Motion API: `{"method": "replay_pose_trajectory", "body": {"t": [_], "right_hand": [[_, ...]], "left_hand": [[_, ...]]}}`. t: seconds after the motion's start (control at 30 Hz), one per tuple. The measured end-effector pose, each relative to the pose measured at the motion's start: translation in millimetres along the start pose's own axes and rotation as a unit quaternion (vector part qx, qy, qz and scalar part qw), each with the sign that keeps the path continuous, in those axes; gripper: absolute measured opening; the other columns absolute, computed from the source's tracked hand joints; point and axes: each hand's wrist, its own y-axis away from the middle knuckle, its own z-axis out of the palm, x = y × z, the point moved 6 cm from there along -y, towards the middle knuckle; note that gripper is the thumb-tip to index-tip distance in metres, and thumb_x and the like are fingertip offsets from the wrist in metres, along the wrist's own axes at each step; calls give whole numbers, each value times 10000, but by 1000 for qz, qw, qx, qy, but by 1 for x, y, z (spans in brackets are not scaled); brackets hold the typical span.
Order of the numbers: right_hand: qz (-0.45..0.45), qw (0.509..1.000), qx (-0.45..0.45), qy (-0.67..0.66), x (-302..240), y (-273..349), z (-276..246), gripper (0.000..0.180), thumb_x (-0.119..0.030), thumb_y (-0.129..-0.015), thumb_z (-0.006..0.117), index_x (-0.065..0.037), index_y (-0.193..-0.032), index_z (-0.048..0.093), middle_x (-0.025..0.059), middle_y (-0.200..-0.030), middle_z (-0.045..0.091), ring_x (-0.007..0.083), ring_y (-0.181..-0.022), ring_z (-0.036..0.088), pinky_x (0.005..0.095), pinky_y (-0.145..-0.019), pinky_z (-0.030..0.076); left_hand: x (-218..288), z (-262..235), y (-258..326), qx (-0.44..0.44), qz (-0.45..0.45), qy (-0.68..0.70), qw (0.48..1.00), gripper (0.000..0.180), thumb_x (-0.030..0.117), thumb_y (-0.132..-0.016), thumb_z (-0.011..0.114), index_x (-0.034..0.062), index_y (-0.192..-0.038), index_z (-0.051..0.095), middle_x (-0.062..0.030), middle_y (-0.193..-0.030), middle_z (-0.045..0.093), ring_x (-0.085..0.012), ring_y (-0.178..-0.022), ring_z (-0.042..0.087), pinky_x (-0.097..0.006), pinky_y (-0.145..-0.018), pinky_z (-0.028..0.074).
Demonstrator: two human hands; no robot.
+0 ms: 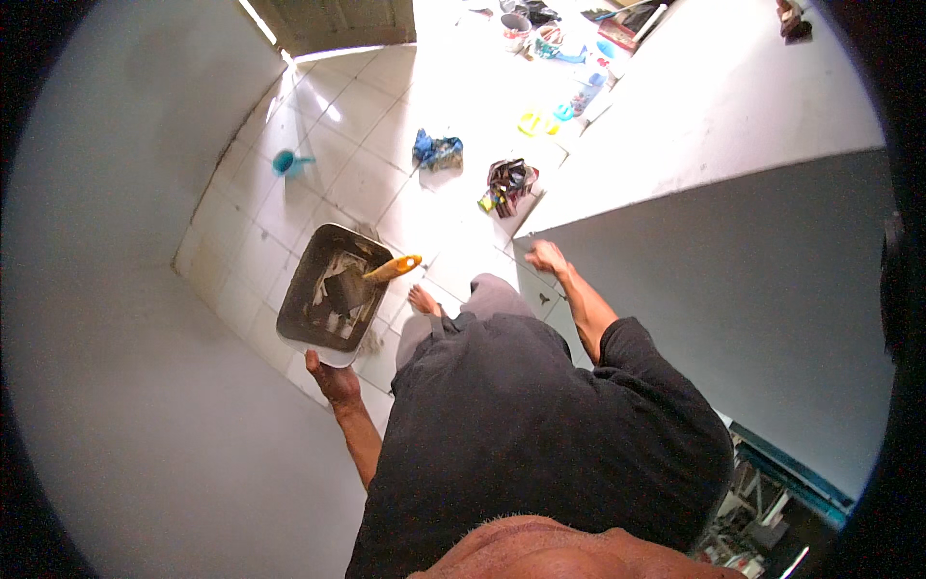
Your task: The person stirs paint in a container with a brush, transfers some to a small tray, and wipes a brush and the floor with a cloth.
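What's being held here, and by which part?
The left hand holds the rectangular basin by its near end; the right hand appears empty.

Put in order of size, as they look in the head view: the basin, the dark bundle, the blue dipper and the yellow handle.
1. Basin
2. Dark bundle
3. Blue dipper and yellow handle: too alike in size to rank.

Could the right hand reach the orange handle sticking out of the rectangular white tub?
Probably yes: the orange handle juts past the tub toward the right hand; nothing visibly blocks it.
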Motion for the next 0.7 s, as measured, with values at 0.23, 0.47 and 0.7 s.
{"method": "replay_pose_trajectory", "body": {"t": [0.23,0.47,0.7], "right_hand": [[218,965,-36,-141,55,67,73,347,-307,-796,606,-12,-620,656,117,-535,603,215,-508,654,361,-490,511],[274,948,-47,-155,68,19,121,273,-284,-798,713,-13,-775,701,125,-598,628,238,-499,652,380,-475,537],[154,961,170,-156,-91,-228,-99,354,-336,-806,656,13,-841,705,271,-820,654,409,-805,656,476,-740,523]], "left_hand": [[62,88,-191,-108,-36,-110,987,651,496,-932,478,77,-1419,371,-81,-1421,450,-271,-1299,431,-436,-1105,312],[37,201,-364,-218,-88,-135,962,633,472,-926,494,65,-1399,388,-102,-1382,471,-273,-1278,446,-454,-1060,372],[46,347,-478,-248,-169,-169,939,616,395,-920,458,43,-1417,361,-106,-1400,455,-278,-1289,437,-428,-1084,352]]}}
